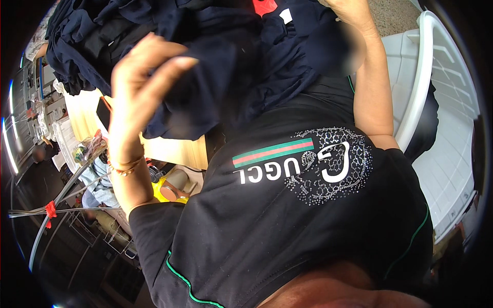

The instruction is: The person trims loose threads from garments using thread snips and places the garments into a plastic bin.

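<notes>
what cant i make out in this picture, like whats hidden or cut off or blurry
All in the head view:
Right hand: mostly cut off by the top edge, so its grip is unclear.
Left hand: blurred, some fingers hidden by its others; contact with the navy cloth is unclear.
Red item: cut off by the top edge.
Dark bundle: partly hidden by the rim of the white tub.

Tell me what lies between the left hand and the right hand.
In the head view, bunched dark navy cloth lies between the left hand and the right hand, with a small white patch and a red patch.
</notes>
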A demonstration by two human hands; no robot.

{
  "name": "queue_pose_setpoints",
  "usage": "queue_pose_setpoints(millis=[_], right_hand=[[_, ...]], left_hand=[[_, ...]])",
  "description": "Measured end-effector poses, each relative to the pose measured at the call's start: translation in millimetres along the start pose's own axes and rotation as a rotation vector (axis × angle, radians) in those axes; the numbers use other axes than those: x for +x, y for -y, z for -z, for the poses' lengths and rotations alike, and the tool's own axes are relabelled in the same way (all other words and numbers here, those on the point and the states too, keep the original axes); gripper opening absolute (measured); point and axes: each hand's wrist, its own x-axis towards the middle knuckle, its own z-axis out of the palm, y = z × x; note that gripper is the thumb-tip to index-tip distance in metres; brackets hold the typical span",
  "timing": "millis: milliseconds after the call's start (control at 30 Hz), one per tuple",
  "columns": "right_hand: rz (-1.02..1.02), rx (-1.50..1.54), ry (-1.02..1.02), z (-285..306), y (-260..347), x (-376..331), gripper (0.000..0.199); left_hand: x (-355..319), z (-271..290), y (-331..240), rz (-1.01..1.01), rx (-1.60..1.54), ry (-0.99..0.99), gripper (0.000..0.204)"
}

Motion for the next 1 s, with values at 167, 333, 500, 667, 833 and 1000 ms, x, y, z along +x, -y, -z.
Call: queue_pose_setpoints(millis=[167, 333, 500, 667, 833, 1000], right_hand=[[-0.008, 0.289, 0.136, -24.0, 0.7, -3.6, 0.035], [0.253, 0.523, 0.458, -58.8, 8.1, -6.8, 0.052], [-0.126, 0.303, 0.496, -79.4, 9.3, -27.1, 0.050], [-0.096, 0.330, 0.429, -83.7, 10.8, -37.3, 0.054], [0.045, 0.397, 0.250, -66.4, 45.7, -22.3, 0.064], [-0.112, 0.263, 0.357, -56.3, 2.6, -18.4, 0.021]], left_hand=[[-53.5, 47.7, 37.8, 0.004, -1.301, -0.607, 0.031], [-72.6, 43.9, 70.0, 0.099, -1.383, -0.887, 0.037], [-71.8, 35.7, 83.7, -0.004, -1.840, -0.688, 0.038], [-47.0, -16.2, 73.7, 0.037, -2.128, -0.426, 0.031], [-11.2, -62.2, 37.6, 0.270, -2.134, -0.172, 0.027], [20.9, -91.4, 22.3, 0.241, -1.722, -0.269, 0.019]])
